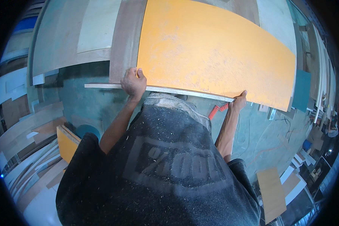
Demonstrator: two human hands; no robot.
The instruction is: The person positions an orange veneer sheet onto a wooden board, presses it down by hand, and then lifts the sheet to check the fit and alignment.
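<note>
Head view shows a large orange panel (214, 56) held up in front of me, its face dusty and scuffed pale in patches, its lower edge running from upper left down to the right. I have it by that lower edge: my left hand (133, 83) is clenched over the lower left corner, fingers wrapped onto the orange face, and my right hand (239, 101) grips the same edge further along, thumb up against the face. Both hands are closed on the panel, well apart from each other.

I judge it a stiff sheet, thin for its span, so it probably flexes and catches air if swung. It looks bulky more than heavy, and the dusty laminate face is likely slick, so the edge is the sound place to hold, with hands wide as they are. The corners would chip if knocked.

Just under the edge lies a pale narrow strip (101, 86), which may be another board's edge; I cannot tell if it touches. Behind stands a brown board (126, 34) and grey sheets (64, 37). Below, a small orange-faced offcut (67, 145) leans at left, tan boards (273, 194) lie at lower right, and cables (267, 139) trail across the greenish floor (83, 101).
</note>
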